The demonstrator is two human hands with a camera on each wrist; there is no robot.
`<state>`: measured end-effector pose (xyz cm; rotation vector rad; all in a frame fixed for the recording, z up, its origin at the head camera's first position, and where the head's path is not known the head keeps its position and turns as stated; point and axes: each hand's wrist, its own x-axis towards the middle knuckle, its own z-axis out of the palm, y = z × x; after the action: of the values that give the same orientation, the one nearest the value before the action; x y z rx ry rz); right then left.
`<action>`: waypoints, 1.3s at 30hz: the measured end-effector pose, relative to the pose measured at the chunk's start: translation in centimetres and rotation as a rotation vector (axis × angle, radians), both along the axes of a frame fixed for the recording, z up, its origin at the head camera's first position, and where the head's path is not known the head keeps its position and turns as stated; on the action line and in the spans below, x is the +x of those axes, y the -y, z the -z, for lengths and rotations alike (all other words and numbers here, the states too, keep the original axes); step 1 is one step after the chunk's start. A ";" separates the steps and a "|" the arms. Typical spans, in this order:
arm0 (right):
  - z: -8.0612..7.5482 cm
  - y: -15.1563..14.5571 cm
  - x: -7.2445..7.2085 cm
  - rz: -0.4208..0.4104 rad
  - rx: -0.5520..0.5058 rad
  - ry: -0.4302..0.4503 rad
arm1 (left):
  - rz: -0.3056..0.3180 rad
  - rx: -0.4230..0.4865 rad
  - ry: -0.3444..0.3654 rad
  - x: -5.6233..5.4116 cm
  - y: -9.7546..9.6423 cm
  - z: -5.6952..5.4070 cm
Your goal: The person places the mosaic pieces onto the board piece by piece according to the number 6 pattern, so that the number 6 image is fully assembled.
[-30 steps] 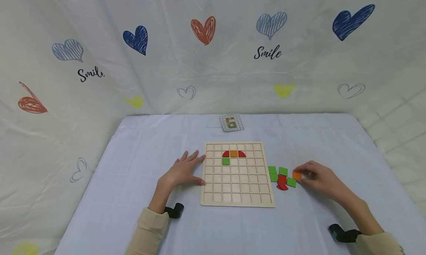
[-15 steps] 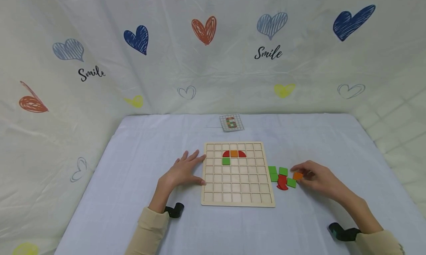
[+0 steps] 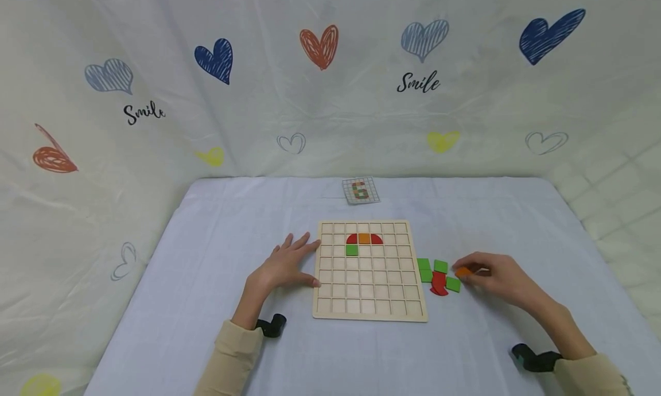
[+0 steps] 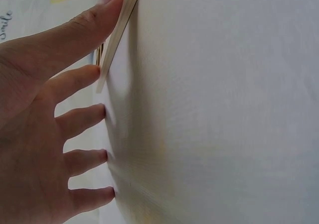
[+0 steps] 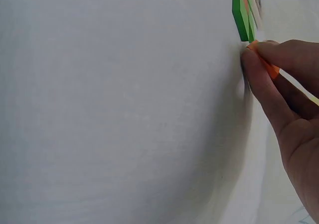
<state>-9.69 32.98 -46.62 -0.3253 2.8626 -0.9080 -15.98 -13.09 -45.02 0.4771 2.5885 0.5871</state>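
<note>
Now the orange tile (image 3: pixel 463 271) has tipped up in the right hand (image 3: pixel 500 276), whose grip is a narrow pinch beside a green square tile (image 3: pixel 453 284), so it seems properly held; the left hand (image 3: pixel 282 267), fingers spread, touches the edge of the wooden grid board (image 3: pixel 366 277).

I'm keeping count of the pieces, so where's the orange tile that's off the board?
In the head view, the orange tile is right of the board, pinched by the right hand, close to the rightmost green tile.
</note>
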 end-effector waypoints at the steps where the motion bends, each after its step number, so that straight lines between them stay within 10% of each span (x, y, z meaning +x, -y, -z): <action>1: -0.1 0.0 -0.1 0.006 0.003 0.006 | 0.000 -0.001 0.001 0.0 0.0 0.0; 39: -0.7 5.2 -1.8 -0.049 -0.155 0.087 | -0.006 -0.008 0.002 -0.2 0.0 0.3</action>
<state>-11.44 27.82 -45.87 -0.3594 2.6996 -1.1090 -16.20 -13.09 -45.36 0.4663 2.5905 0.5791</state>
